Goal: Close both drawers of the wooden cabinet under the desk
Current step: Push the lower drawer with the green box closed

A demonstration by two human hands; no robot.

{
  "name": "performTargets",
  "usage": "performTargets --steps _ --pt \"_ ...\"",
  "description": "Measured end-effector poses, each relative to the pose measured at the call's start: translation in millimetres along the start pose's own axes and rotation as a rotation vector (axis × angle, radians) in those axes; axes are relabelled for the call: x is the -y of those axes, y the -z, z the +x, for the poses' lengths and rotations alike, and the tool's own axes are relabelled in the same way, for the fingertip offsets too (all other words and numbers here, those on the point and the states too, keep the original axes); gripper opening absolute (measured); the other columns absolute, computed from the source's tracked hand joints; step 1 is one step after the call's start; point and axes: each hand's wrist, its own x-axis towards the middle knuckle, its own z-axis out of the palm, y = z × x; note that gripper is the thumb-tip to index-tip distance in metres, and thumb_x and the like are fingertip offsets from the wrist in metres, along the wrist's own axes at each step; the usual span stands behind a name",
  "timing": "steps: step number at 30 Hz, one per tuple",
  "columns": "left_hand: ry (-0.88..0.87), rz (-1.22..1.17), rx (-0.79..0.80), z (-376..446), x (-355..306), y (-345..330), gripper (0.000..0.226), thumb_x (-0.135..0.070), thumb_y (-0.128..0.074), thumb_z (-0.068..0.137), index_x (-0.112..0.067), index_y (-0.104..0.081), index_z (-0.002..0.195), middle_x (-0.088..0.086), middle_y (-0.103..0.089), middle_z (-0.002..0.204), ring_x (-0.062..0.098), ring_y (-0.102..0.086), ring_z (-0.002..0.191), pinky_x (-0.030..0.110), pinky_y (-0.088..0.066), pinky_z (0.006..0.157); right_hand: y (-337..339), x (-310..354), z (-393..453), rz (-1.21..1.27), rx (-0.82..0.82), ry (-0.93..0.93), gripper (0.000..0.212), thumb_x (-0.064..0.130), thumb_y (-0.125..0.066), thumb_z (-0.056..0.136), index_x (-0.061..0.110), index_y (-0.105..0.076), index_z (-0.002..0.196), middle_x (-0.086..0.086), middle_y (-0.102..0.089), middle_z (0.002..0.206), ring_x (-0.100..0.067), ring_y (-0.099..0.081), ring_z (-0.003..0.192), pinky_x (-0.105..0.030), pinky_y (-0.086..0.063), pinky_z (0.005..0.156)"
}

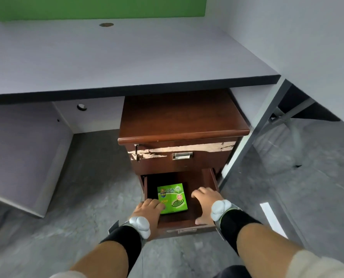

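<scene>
A dark wooden cabinet (183, 117) stands under the grey desk (106, 57). Its upper drawer (182, 159), with a metal handle and chipped veneer, sits pushed in. The lower drawer (199, 215) is pulled far out and holds a green box (172, 198). My left hand (147, 212) rests on the drawer's front left corner, fingers touching the green box. My right hand (206, 205) lies over the drawer's front right edge, fingers spread inside, thumb on the front panel.
A grey metal desk leg (253, 129) slants down right of the cabinet. A grey side panel (26, 157) stands at the left. A white strip (273, 219) lies on the grey floor (86, 197) at the right.
</scene>
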Motion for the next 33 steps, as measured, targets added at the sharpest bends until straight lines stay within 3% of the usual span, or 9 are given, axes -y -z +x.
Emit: performTargets --steps 8,19,24,27,30,33 --pt "0.024 0.015 0.044 12.9 6.1 -41.4 0.059 -0.025 -0.063 0.078 -0.024 -0.041 0.134 -0.002 -0.041 0.137 0.024 -0.035 0.130 0.035 -0.029 0.109 -51.7 -4.8 15.0 -0.020 0.073 -0.018 0.055 0.018 -0.069 0.077 0.021 -0.048 0.127 -0.003 -0.051 0.128 -0.030 -0.049 0.119 -0.040 -0.045 0.093" --pt "0.052 0.075 -0.092 38.0 12.3 -30.4 0.048 -0.019 -0.057 0.081 -0.025 -0.045 0.126 -0.002 -0.045 0.128 0.024 -0.042 0.120 0.035 -0.034 0.103 -54.4 -21.6 32.9 0.015 0.029 -0.089 0.045 0.031 -0.068 0.090 0.021 -0.048 0.129 -0.001 -0.050 0.133 -0.027 -0.045 0.125 -0.039 -0.042 0.100" --pt "0.044 0.111 -0.237 54.7 8.8 -9.4 0.053 -0.015 -0.057 0.079 -0.021 -0.044 0.130 0.003 -0.043 0.135 0.028 -0.041 0.121 0.039 -0.037 0.100 -47.1 -27.5 41.3 -0.012 -0.074 -0.149 0.042 0.033 -0.063 0.092 0.023 -0.046 0.129 -0.001 -0.047 0.133 -0.026 -0.041 0.125 -0.037 -0.038 0.101" --pt "0.010 0.097 -0.283 59.4 3.4 4.1 0.048 -0.013 -0.057 0.080 -0.021 -0.046 0.126 0.003 -0.045 0.129 0.027 -0.043 0.115 0.038 -0.038 0.095 -42.8 -27.0 44.4 -0.037 -0.162 -0.199 0.038 0.032 -0.060 0.091 0.024 -0.046 0.126 -0.001 -0.045 0.130 -0.027 -0.040 0.123 -0.038 -0.038 0.099" --pt "0.010 -0.032 -0.160 56.6 -5.3 6.5 0.033 -0.017 -0.053 0.085 -0.021 -0.050 0.118 0.001 -0.048 0.121 0.026 -0.046 0.112 0.035 -0.039 0.087 -38.8 -24.4 48.8 -0.051 -0.189 -0.253 0.036 0.024 -0.064 0.086 0.024 -0.047 0.118 -0.003 -0.043 0.126 -0.028 -0.039 0.118 -0.038 -0.038 0.092" --pt "0.058 -0.115 0.029 56.2 -8.3 -1.7 0.032 -0.019 -0.050 0.087 -0.020 -0.052 0.119 0.003 -0.052 0.123 0.029 -0.052 0.115 0.038 -0.044 0.091 -34.2 -24.7 57.2 0.029 -0.124 -0.307 0.040 0.013 -0.066 0.085 0.018 -0.044 0.119 -0.008 -0.039 0.127 -0.032 -0.041 0.118 -0.040 -0.044 0.087"
